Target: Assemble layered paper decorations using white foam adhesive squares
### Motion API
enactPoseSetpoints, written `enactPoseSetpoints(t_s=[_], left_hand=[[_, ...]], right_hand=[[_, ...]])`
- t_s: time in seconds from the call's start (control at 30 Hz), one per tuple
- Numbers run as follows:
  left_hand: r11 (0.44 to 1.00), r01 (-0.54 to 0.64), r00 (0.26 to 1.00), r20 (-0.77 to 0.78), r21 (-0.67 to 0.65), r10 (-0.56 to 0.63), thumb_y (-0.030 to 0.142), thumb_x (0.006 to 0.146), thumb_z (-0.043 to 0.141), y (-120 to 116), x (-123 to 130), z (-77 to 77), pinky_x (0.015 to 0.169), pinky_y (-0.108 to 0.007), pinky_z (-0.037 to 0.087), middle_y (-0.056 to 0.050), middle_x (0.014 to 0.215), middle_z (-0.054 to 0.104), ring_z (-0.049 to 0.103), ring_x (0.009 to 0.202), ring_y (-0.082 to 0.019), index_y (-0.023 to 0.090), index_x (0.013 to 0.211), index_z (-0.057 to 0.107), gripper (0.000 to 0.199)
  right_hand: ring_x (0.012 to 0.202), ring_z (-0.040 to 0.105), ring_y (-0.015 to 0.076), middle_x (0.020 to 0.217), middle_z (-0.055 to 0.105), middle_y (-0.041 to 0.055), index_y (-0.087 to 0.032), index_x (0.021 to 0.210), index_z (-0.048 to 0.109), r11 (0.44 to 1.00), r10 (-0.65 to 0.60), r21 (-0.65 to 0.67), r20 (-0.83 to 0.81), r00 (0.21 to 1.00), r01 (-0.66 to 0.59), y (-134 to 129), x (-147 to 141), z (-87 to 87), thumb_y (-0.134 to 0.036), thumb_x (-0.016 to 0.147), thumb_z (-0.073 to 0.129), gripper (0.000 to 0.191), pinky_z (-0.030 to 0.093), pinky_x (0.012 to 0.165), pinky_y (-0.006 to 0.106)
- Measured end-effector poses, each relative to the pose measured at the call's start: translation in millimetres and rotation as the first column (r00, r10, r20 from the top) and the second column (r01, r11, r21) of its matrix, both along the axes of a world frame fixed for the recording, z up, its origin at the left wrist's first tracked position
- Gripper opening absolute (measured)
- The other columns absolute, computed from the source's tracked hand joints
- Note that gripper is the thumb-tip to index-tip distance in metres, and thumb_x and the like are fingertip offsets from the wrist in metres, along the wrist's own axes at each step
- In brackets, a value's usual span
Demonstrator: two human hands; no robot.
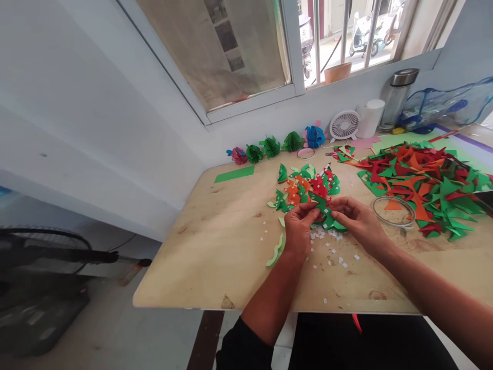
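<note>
Between my two hands is a dark green paper cutout (pixel 320 202) with small white squares on it. My left hand (pixel 301 222) pinches its left side between thumb and fingers. At its right side, my right hand (pixel 355 218) has thumb and fingers closed on the green paper. Just beyond lies a cluster of orange cutouts (pixel 296 189), red cutouts (pixel 319 184) and green ones, many dotted with white squares. Small white squares (pixel 327 240) are scattered on the wood below my hands. A pale green wavy strip (pixel 276 252) lies left of my left wrist.
A big heap of red, orange and green paper scraps (pixel 419 180) covers the right side, with a tape ring (pixel 393 211) before it. Along the wall stand green paper flowers (pixel 270 147), a small white fan (pixel 344 125) and a glass bottle (pixel 396 100). A green strip (pixel 234 174) lies far left.
</note>
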State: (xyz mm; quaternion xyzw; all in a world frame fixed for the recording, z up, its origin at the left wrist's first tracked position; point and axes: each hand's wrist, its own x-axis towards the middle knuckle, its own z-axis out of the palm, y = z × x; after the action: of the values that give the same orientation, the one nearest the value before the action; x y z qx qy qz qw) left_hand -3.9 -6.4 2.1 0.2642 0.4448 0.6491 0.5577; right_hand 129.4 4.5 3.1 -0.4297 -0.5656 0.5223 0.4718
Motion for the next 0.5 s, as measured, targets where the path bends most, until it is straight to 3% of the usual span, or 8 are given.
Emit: enactPoseSetpoints(t_s=[0.13, 0.37, 0.5], left_hand=[[1.0, 0.008, 0.999, -0.042, 0.021, -0.007, 0.025, 0.053, 0.078, -1.6, 1.7, 1.0, 0.06, -0.026, 0.05, -0.003, 0.065, 0.068, 0.061, 0.055, -0.011, 0.013, 0.068, 0.068, 0.022], [0.999, 0.021, 0.995, -0.097, 0.026, -0.019, 0.024, 0.054, 0.077, -3.2, 3.0, -0.4, 0.058, -0.025, 0.049, -0.002, 0.063, 0.067, 0.058, 0.052, -0.01, 0.014, 0.068, 0.068, 0.019], [0.998, 0.033, 0.992, -0.12, 0.046, -0.027, 0.023, 0.055, 0.076, -2.9, 1.9, -2.8, 0.058, -0.024, 0.048, -0.002, 0.063, 0.067, 0.057, 0.052, -0.009, 0.014, 0.068, 0.068, 0.018]], right_hand=[[0.074, 0.064, 0.0198, 0.078, 0.067, 0.0054, -0.019, 0.087, 0.061, 0.999, 0.046, -0.025, 0.03, 0.999, -0.045, -1.1, 0.0, 1.8, -0.051, 0.069, 0.067, 0.037, 0.052, 0.066, 0.031], [0.057, 0.057, 0.0144, 0.064, 0.061, 0.0017, -0.017, 0.076, 0.059, 0.999, 0.03, -0.036, 0.048, 0.998, -0.028, -0.2, 0.1, 1.6, -0.054, 0.065, 0.069, 0.04, 0.045, 0.052, 0.026], [0.06, 0.058, 0.0155, 0.067, 0.063, 0.0023, -0.018, 0.079, 0.059, 0.998, 0.044, -0.037, 0.025, 0.999, -0.044, -1.5, -0.4, 6.7, -0.054, 0.065, 0.069, 0.04, 0.047, 0.054, 0.027]])
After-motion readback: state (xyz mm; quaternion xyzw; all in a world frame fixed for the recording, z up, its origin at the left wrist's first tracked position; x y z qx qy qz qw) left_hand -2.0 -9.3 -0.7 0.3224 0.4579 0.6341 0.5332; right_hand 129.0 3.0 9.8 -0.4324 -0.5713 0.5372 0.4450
